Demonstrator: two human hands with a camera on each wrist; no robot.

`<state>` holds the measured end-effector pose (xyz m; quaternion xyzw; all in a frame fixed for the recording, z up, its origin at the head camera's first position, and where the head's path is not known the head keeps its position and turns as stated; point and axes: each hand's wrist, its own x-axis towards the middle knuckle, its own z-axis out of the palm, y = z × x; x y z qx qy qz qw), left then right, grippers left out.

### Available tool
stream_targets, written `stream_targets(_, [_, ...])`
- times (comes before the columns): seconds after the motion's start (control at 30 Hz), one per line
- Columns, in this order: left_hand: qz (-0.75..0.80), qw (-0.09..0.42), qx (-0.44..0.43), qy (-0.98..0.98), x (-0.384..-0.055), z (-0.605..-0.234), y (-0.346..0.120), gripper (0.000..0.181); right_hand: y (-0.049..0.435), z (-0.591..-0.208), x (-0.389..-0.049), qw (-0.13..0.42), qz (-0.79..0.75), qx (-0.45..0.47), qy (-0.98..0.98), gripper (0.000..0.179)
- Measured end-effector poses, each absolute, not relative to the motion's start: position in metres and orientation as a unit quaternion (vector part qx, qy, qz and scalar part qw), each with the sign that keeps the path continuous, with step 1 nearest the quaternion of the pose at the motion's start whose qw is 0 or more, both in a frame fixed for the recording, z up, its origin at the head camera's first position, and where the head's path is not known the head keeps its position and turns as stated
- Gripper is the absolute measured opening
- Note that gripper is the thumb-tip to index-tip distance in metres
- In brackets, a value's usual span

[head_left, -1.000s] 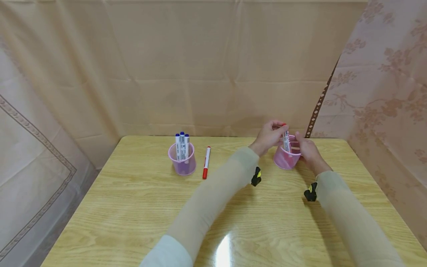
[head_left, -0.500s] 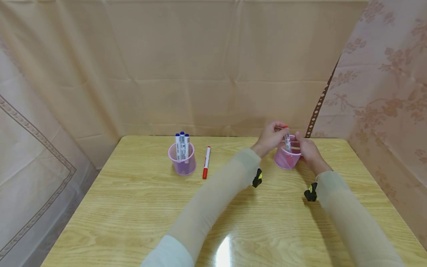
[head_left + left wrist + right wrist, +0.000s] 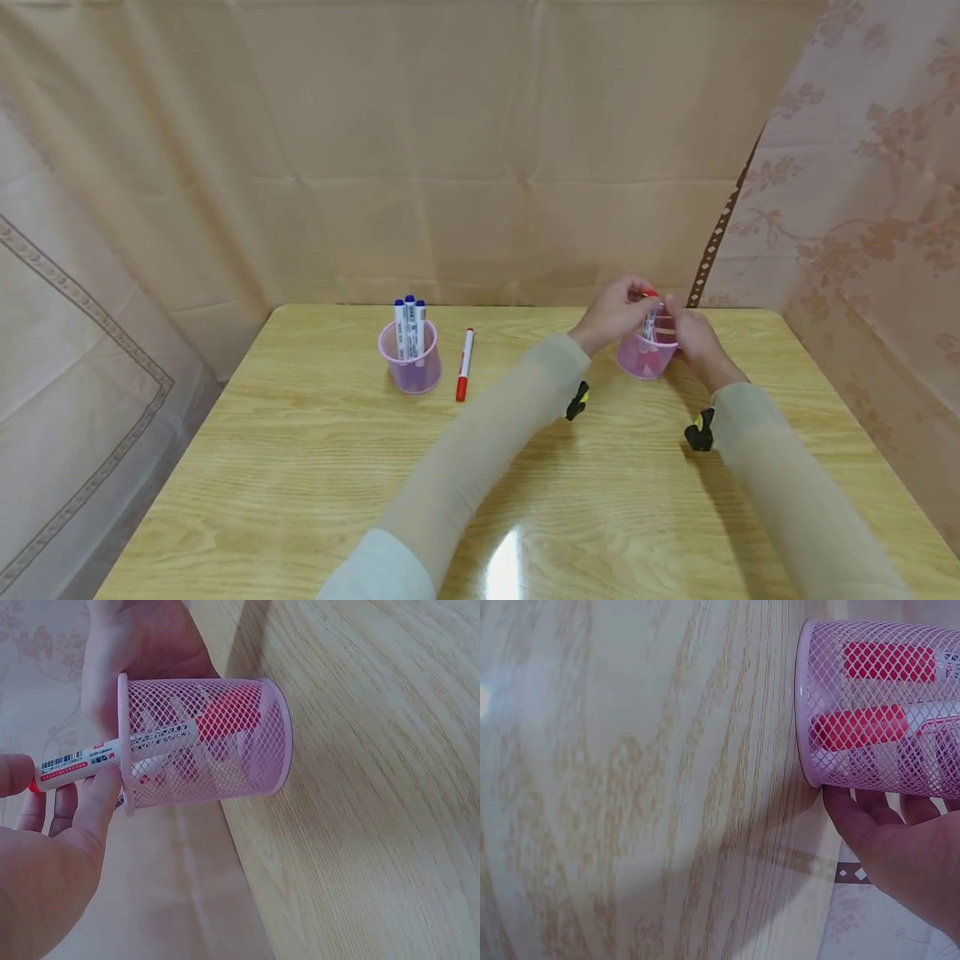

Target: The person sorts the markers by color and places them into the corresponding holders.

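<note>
At the right of the head view, my left hand [image 3: 613,317] pinches a red-tipped white whiteboard marker [image 3: 71,766] by its upper end. The marker's red cap points down inside a pink mesh pen cup [image 3: 643,363]. Through the mesh in the right wrist view, two red caps show, so another red marker [image 3: 862,727] is in there too. My right hand [image 3: 699,343] holds that cup from its right side, fingers curved around the mesh. The cup stands upright on the table, its far side hidden by my hands.
A second pink mesh cup [image 3: 415,379] at the left holds several blue-tipped markers [image 3: 410,329]. Beside it a red marker [image 3: 465,365] lies on the wooden table [image 3: 300,467]. Beige cloth [image 3: 420,150] hangs behind the table's back edge.
My left hand has shifted slightly right and down, lowering the marker deeper into the right cup. My right hand and that cup have stayed nearly in place.
</note>
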<state>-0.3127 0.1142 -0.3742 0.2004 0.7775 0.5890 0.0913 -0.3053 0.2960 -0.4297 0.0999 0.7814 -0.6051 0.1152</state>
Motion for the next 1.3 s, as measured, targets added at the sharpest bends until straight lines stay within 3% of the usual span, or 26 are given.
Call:
stream_targets(0.77, [0.519,0.111,0.236,0.814,-0.307,-0.373,0.121,0.024,0.293,-0.429,-0.303,0.094,-0.615,0.107,0.776,0.085])
stream_targets(1.3, [0.545,0.129,0.168,0.811,-0.311,-0.364,0.119,0.02,0.297,-0.433,-0.306,0.105,-0.626,0.105,0.766,0.085])
